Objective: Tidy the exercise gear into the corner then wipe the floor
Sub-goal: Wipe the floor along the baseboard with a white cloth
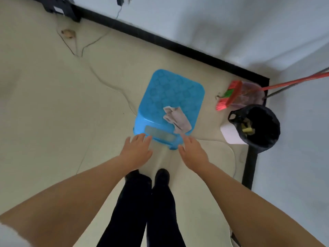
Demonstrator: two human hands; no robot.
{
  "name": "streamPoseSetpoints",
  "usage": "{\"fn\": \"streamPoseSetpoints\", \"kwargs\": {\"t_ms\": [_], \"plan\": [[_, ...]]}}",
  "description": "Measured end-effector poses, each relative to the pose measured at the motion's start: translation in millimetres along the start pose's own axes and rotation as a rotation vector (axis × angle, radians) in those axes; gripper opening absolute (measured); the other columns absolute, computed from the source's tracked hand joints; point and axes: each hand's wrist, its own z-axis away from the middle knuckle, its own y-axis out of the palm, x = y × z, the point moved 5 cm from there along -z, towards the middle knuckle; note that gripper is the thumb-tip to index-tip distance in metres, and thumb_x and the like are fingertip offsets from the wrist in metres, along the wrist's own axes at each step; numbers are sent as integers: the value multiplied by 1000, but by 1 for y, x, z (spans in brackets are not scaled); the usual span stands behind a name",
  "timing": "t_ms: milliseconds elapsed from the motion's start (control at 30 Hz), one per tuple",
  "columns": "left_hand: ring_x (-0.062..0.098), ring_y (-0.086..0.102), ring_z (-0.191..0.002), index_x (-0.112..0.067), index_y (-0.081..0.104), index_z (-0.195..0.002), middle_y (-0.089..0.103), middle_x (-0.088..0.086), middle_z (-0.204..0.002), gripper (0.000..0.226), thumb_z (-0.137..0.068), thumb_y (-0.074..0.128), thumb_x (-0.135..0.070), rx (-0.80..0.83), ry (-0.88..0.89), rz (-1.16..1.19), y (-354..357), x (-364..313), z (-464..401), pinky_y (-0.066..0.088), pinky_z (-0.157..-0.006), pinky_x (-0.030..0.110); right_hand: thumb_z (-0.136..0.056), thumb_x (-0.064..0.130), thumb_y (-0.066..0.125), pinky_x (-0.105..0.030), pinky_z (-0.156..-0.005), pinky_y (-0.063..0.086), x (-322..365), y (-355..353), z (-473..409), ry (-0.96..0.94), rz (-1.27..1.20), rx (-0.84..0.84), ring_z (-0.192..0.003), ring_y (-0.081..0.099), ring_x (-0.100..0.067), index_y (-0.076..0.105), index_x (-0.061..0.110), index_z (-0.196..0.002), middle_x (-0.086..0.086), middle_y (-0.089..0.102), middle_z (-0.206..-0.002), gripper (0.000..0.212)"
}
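Head view. A blue plastic stool (170, 106) is shown standing on the cream floor (44, 107), near the room's corner but apart from both walls. A crumpled grey cloth (177, 119) is laid on the stool's seat, toward its near right corner.

Hands: the left hand (137, 149) is held flat w/ fingers straight and slightly spread, fingertips at or just touching the stool's near edge; nothing is gripped. The right hand (193, 150) is likewise spread, fingers extended toward the near right corner of the stool, just short of the cloth; contact cannot be told, and nothing is held.

Progress (judged): the stool seems about to be gripped by both hands, prob. for shifting toward the corner. Tidying is thus taken as under way; wiping is judged not begun, since the cloth lies unused. No other exercise gear is made out.

Surface & room: pale smooth floor, bordered by a black skirting strip (178, 45) below white walls (231, 24). A thin cable (106, 82) is trailed across the floor. In the corner are seen a red broom (229, 97) w/ dustpan and a bin lined w/ a black bag (258, 127). Dark trouser legs & shoes are visible below.
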Motion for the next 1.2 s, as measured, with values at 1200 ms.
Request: {"fn": "streamPoseSetpoints", "kwargs": {"t_ms": [1200], "plan": [[24,46,-122,-16,29,-144,43,7,-138,47,-98,35,-25,-284,-479,206,-65,128,143,44,-97,39,-88,13,61,-34,-72,44,212,-72,-3,-549,415,-60,-105,55,-29,48,21,-127,-9,44,-119,42]]}}
